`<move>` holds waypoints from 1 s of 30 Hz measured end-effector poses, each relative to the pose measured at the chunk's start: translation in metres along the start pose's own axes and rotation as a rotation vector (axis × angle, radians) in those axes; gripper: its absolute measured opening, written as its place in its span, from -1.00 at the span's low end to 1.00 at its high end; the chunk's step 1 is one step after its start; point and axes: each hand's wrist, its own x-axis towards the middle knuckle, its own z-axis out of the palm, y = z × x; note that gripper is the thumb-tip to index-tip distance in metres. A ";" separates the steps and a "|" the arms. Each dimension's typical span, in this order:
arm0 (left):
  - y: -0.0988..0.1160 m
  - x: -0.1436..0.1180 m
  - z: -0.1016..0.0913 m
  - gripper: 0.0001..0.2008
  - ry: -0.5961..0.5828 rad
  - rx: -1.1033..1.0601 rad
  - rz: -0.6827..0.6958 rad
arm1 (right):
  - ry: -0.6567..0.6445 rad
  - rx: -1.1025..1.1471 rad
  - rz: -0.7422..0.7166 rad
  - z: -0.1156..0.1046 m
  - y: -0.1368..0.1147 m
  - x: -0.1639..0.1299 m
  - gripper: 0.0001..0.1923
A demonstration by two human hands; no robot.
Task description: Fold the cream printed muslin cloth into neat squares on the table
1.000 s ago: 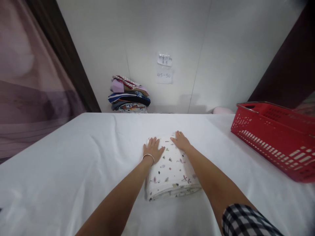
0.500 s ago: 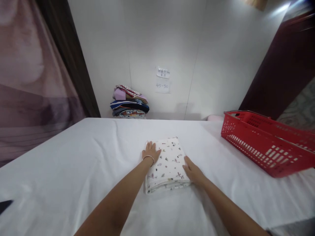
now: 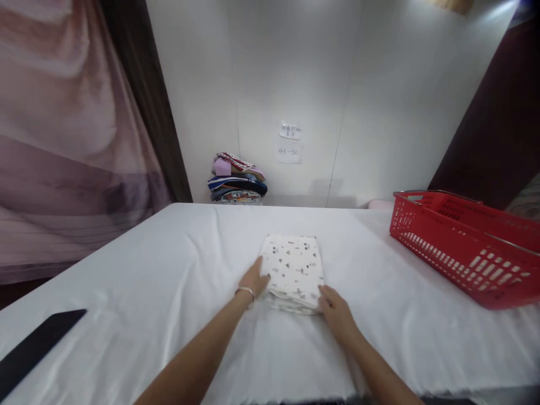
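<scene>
Both my hands, left hand (image 3: 254, 279) and right hand (image 3: 335, 311), lie open-fingered against the near corners of the soft, speckled, squarish folded cloth (image 3: 294, 270), flat at frame centre on the white-sheeted counter (image 3: 126, 292), its slightly longer axis running away from me.

Thin silver bangle (image 3: 246, 291), bare forearms
</scene>
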 end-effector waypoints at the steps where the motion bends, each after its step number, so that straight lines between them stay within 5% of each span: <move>1: -0.005 0.007 -0.012 -0.40 0.010 -0.009 -0.043 | -0.059 0.020 -0.065 0.004 -0.009 -0.007 -0.56; 5: -0.014 0.016 -0.038 -0.43 0.017 0.021 -0.118 | -0.106 0.045 -0.213 0.002 -0.035 -0.017 -0.60; 9: 0.005 -0.017 -0.014 -0.48 0.115 0.115 0.114 | 0.009 -0.093 -0.224 -0.015 -0.047 0.006 -0.53; 12: 0.016 -0.045 0.010 -0.49 0.058 0.165 0.373 | -0.120 -0.194 -0.436 -0.015 -0.058 0.021 -0.51; 17: 0.004 -0.064 0.023 -0.45 0.059 0.188 0.537 | -0.313 -0.331 -0.595 0.004 -0.055 0.019 -0.54; 21: -0.001 -0.074 0.031 -0.36 0.117 0.234 0.710 | -0.256 -0.304 -0.657 0.007 -0.036 0.004 -0.54; 25: 0.018 -0.087 0.040 -0.34 0.141 0.232 0.824 | -0.238 -0.207 -0.701 -0.003 -0.029 0.005 -0.66; 30: 0.048 -0.091 0.046 -0.47 0.130 0.195 0.771 | -0.015 -0.134 -0.574 -0.011 -0.027 0.070 -0.70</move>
